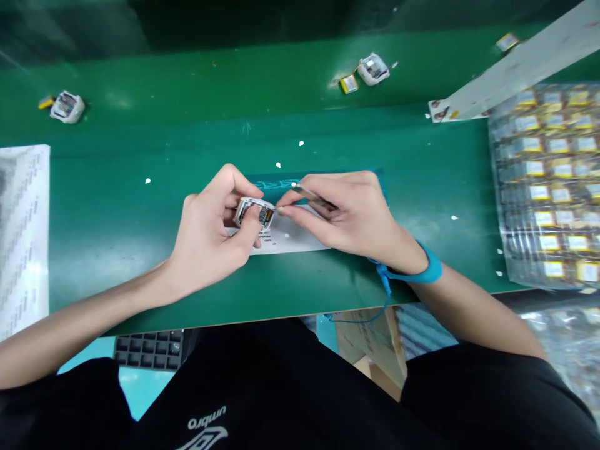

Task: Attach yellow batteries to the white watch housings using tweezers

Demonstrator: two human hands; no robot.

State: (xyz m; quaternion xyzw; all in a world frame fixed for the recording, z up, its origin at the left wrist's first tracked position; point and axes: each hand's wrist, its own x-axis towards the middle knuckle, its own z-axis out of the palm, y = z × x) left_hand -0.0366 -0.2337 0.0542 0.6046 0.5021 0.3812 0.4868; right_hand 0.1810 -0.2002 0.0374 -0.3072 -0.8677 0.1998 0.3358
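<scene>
My left hand [213,228] grips a small white watch case [255,214] with its inside exposed, showing circuitry and an orange-brown part. The left thumb presses on the inside of the case. My right hand [347,209] is at the case's right edge, thumb and index fingertips pinched together there. Whatever small part lies between those fingertips is too small to name. Slim metal tweezers [315,196] lie across the fingers of the same hand, partly hidden. Beneath both hands is a white printed paper [300,240] on the green mat.
Open watch cases with batteries attached, one left [68,107], one centre [374,69], lie at the back. A clear tray [504,250] of several batteries stands right, near a slanted white bar [515,65]. A white sheet [28,237] lies left. A blue wrist strap [429,265] trails its cord.
</scene>
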